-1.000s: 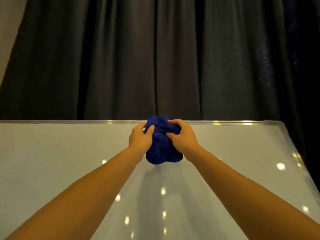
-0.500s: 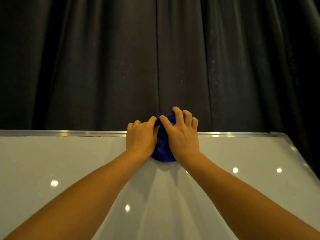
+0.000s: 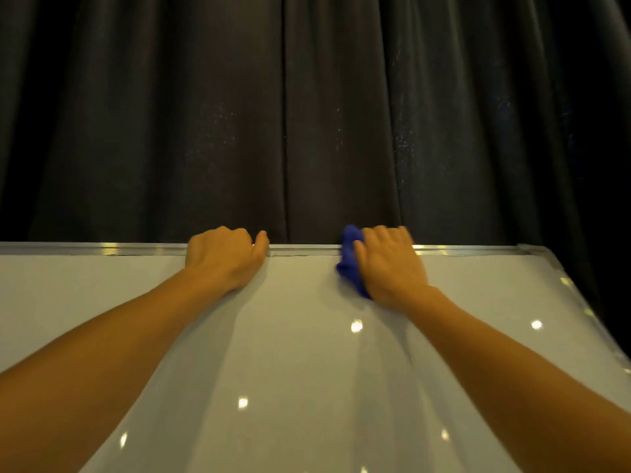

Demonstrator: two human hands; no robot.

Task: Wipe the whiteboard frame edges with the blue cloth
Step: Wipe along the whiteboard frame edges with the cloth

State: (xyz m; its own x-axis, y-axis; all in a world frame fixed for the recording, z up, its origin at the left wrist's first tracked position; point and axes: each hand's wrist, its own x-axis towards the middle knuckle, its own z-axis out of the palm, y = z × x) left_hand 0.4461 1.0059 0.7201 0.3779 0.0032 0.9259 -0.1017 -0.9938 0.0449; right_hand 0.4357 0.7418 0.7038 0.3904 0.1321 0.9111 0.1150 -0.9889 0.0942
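Observation:
A whiteboard [image 3: 300, 336] with a silver metal frame [image 3: 304, 249] fills the lower half of the view. My right hand [image 3: 389, 264] presses the bunched blue cloth [image 3: 350, 261] over the top frame edge, right of centre; most of the cloth is hidden under the palm. My left hand [image 3: 225, 256] grips the top frame edge left of centre, fingers curled over it, with no cloth in it.
A dark pleated curtain [image 3: 307, 114] hangs directly behind the board. The frame's top right corner [image 3: 532, 250] and its right edge [image 3: 587, 312] slant down to the right. Ceiling lights reflect as bright spots on the board.
My hands were together on the cloth at the middle of the top edge. They have parted: the left let go and moved left onto the frame, the right slid the cloth right.

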